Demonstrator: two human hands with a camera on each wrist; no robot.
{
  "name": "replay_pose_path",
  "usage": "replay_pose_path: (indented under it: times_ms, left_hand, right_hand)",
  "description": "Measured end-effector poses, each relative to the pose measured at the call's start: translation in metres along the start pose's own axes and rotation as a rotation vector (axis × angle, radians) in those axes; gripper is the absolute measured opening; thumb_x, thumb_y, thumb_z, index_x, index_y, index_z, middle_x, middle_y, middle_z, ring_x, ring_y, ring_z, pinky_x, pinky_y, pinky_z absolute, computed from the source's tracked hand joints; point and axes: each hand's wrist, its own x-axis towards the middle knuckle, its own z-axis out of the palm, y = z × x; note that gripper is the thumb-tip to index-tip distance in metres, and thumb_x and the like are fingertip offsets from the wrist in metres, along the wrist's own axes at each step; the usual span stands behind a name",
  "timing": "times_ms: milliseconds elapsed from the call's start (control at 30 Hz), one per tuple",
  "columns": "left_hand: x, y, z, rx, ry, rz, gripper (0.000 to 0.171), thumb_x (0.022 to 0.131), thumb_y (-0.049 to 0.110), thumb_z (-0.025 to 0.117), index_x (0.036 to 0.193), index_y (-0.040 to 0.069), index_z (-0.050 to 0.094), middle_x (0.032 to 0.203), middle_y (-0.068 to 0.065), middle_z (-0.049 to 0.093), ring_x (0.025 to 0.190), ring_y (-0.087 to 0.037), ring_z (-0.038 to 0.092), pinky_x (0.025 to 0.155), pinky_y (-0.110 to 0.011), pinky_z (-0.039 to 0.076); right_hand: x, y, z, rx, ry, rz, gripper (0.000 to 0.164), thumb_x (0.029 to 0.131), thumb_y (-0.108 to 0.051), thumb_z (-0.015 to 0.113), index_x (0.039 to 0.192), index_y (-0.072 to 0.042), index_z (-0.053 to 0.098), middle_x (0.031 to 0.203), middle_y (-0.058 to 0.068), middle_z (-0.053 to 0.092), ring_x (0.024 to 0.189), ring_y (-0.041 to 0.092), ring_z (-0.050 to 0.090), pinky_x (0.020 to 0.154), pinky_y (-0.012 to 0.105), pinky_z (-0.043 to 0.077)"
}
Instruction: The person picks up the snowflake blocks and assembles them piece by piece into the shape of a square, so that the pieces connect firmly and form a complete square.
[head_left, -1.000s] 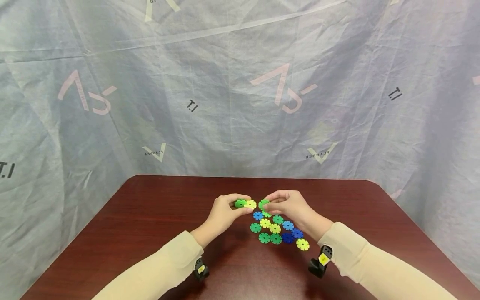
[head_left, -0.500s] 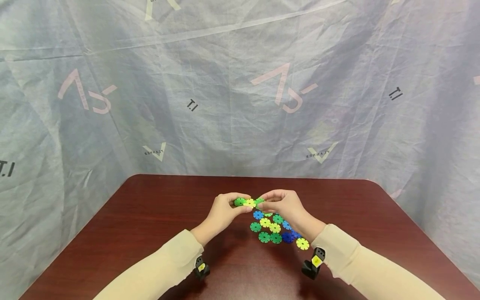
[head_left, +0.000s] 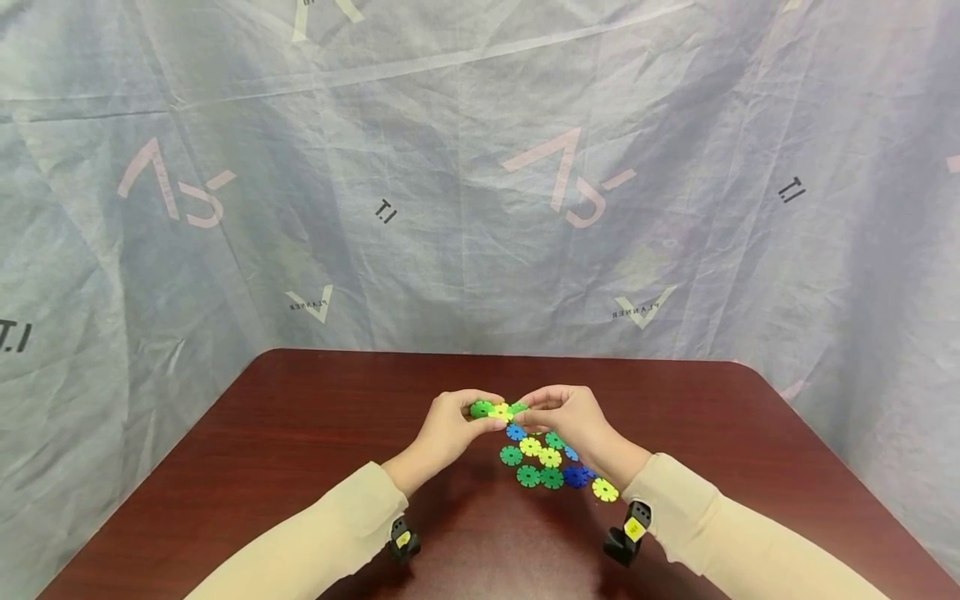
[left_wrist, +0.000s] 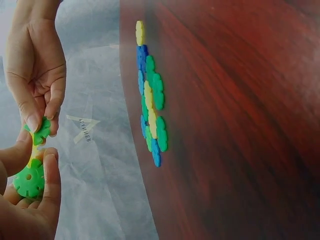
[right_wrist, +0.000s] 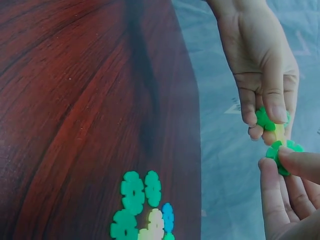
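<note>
Over the table, my left hand (head_left: 447, 429) pinches a green notched plastic disc (left_wrist: 28, 181) and a yellow notched disc (head_left: 500, 412) that are joined edge to edge. My right hand (head_left: 568, 418) pinches another green notched disc (right_wrist: 275, 151) between thumb and fingers. That green disc meets the right edge of the yellow one, at an angle to it in the left wrist view. Whether their slots are fully locked cannot be told. Fingertips hide part of the yellow disc in both wrist views.
Below the hands, several loose discs lie on the dark red table (head_left: 315, 467), among them a green disc (head_left: 511, 455), a light blue disc (head_left: 516, 432), a dark blue disc (head_left: 575, 476) and a yellow disc (head_left: 605, 489). A grey cloth (head_left: 450, 250) hangs behind the table.
My right hand has moved left with its green disc, bringing it from apart up against the yellow disc, and the disc has since tilted. My left hand has stayed nearly in place.
</note>
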Motion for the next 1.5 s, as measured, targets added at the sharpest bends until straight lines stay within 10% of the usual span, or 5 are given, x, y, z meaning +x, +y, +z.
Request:
replay_pose_path:
  times_ms: [433,1500]
  left_hand:
    - [0.003,0.000,0.009,-0.011,-0.021,-0.010,0.031,0.085,0.024,0.076,0.114,0.013,0.071,0.115,-0.003,0.070,0.109,-0.021,0.062,0.085,-0.033,0.053]
    - [0.004,0.002,0.009,-0.001,0.019,-0.025,0.024,0.082,0.027,0.079,0.104,0.018,0.074,0.105,0.001,0.072,0.103,-0.018,0.063,0.079,-0.030,0.053]
  right_hand:
    - [-0.005,-0.001,0.000,0.042,-0.033,-0.037,0.025,0.083,-0.016,0.077,0.102,-0.001,0.073,0.088,0.004,0.076,0.082,0.017,0.073,0.081,0.038,0.057]
    - [-0.006,0.005,-0.008,0.051,-0.045,-0.050,0.028,0.082,-0.019,0.078,0.105,-0.002,0.072,0.097,0.006,0.075,0.093,0.025,0.072,0.086,0.038,0.056]
